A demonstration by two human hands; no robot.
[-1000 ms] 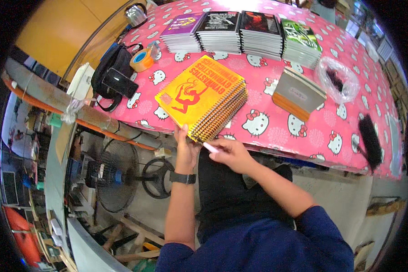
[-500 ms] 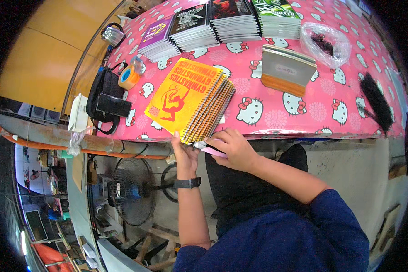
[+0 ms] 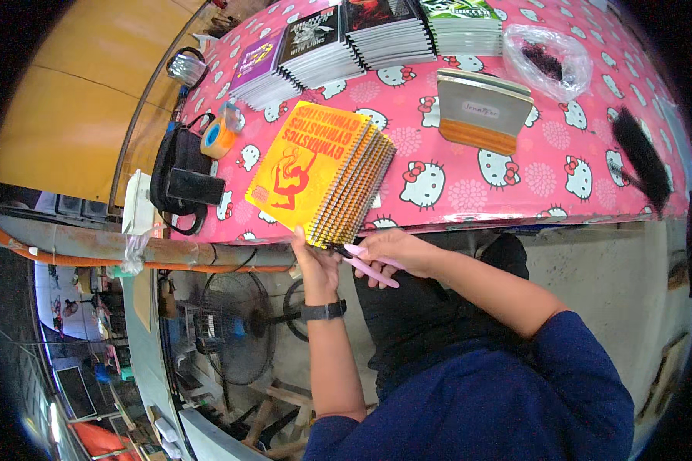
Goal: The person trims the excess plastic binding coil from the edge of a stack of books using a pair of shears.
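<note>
Grips pliers (image 3: 377, 273) in the right hand (image 3: 404, 252), with fingers curled about the spread pink handles, just off the near edge of the tabletop (image 3: 469, 198). Holds the tool's head up to the near end of the coils — too small there to tell about contact with wire. Clasps the near corner of the yellow books (image 3: 304, 157) in the left hand (image 3: 315, 267), with thumb on the top cover and fingers mostly hidden. Wears a watch (image 3: 323, 310) on the left wrist. Has the yellow books at the near edge, left of its middle, with coils to the right and one corner poking past the edge.

Has a pouch (image 3: 183, 156) and a phone (image 3: 194, 187) by the left edge, with tape (image 3: 219, 138) just beside. Toward the far edge, has a row of four: purple stack (image 3: 257, 58), black stack (image 3: 313, 34), red-and-black stack (image 3: 384, 12), green stack (image 3: 461, 9). Farther right — a grey block (image 3: 477, 107), near a plastic bag (image 3: 579, 73), and by the right edge a black bundle (image 3: 642, 157).
</note>
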